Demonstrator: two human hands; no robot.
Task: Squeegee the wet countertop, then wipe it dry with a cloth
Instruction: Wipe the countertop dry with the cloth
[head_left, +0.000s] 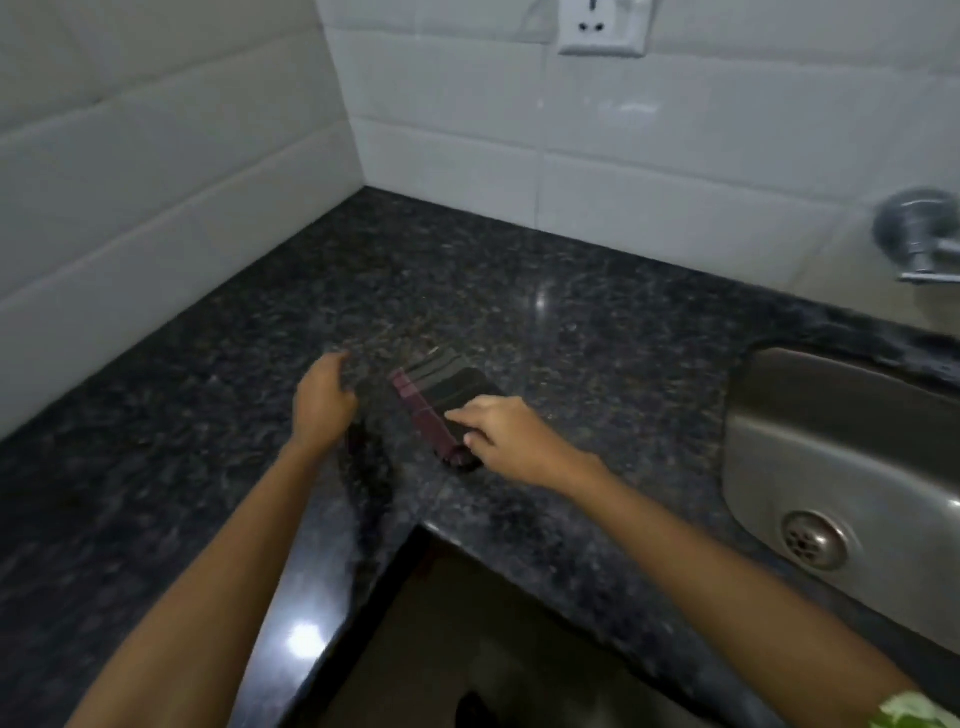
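White tiles are covering the two walls of this kitchen corner, and a dark speckled stone countertop (597, 332) is running along under them.

The right hand (506, 439) is resting on the squeegee (436, 405), with fingers lying along its dark flat part and the thumb down by the round end. It looks like a loose hold from above; I cannot tell if the fingers are wrapping under it. The left hand (322, 400) is holding nothing, its fingers curled a little and its fingertips touching or hanging just over the stone, just beside the squeegee.

The squeegee is lying flat on the countertop near the inside corner of the front edge. It has a dark red bar along one side and a dark wide blade part. It looks hard and smooth.

I think the person is just starting the squeegee step. Next the hand needs to grab it firmly, tip the blade onto the stone and pull the water toward the sink (831, 467).

The stone is shiny and bumpy-looking with little grey spots. The sink is grey metal with a round drain, and a silver tap (919, 234) is sticking out of the wall. I am not seeing any cloth
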